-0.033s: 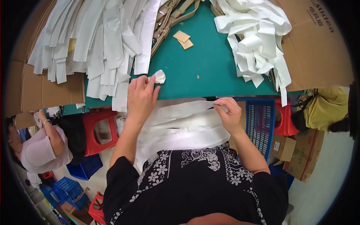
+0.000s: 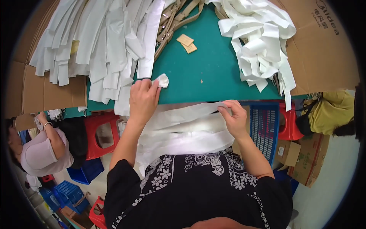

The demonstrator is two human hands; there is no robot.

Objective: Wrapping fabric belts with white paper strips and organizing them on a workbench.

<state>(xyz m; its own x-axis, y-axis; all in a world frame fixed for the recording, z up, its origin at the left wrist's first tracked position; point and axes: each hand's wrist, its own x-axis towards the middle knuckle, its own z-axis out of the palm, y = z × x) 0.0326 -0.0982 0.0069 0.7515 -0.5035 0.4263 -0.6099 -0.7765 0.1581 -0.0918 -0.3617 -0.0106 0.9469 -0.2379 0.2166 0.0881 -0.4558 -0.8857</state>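
My left hand (image 2: 143, 100) rests at the front edge of the green tabletop (image 2: 213, 65), its fingers closed on a small crumpled white wad (image 2: 162, 81) that pokes out past the fingertips. Over my lap, my right hand (image 2: 236, 119) pinches the right end of a white strip (image 2: 190, 110) between thumb and fingers. That strip runs leftward below the table edge toward my left wrist; its far end is hidden. More wide white strips (image 2: 183, 142) lie across my lap beneath it.
Long white strips (image 2: 95, 42) hang in layers at the left. Beige straps with metal buckles (image 2: 167, 28) and two small tan pieces (image 2: 187, 43) lie mid-table. A tangled white strip heap (image 2: 263, 42) sits right, beside cardboard (image 2: 320, 57). A blue crate (image 2: 263, 126) stands below; a co-worker (image 2: 45, 149) sits left.
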